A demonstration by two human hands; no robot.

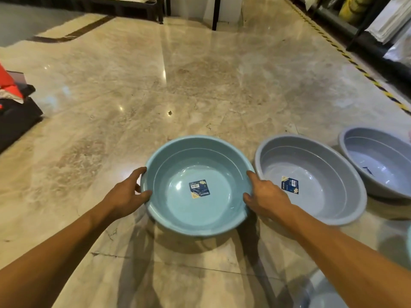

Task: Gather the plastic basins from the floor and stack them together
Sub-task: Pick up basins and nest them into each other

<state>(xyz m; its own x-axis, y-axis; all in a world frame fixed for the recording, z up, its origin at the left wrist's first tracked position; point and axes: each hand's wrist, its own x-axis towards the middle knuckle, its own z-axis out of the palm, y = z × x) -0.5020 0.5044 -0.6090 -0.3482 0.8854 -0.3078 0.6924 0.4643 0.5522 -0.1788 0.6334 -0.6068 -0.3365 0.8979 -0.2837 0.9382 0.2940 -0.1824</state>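
- Reaching forward and down with both bare arms, one from each bottom corner, nearly straight at the elbows and pointing in toward the middle.
- Gripping the left side of the blue basin (206, 216) with the left hand (126, 194): thumb hooked over the rim to the inside, fingers curled round the outside.
- Gripping the right side the same way with the right hand (265, 196): thumb over the rim, fingers bent round the outer edge.
- Neither hand spread wide; both closed on the rim, across from each other.
- Blue basin in the middle, between the two hands, low over the shiny floor (200, 85), with a dark shadow under its near side. Hard to tell if lifted or just touching the floor.
- Open side facing up, tipped a little toward the camera.
- Round all over, so no long side to point anywhere.
- Square sticker (199, 189) stuck flat on the bottom inside.
- Just beside it on the right, a grey basin (322, 165), open side up on the floor, with its own label (290, 185) inside. Rims very close near the right hand.
- Farther right, a second grey basin (378, 161), also open side up, partly cut off by the edge.
- Yellow and black striped tape (347, 55) running along the floor on the far right.
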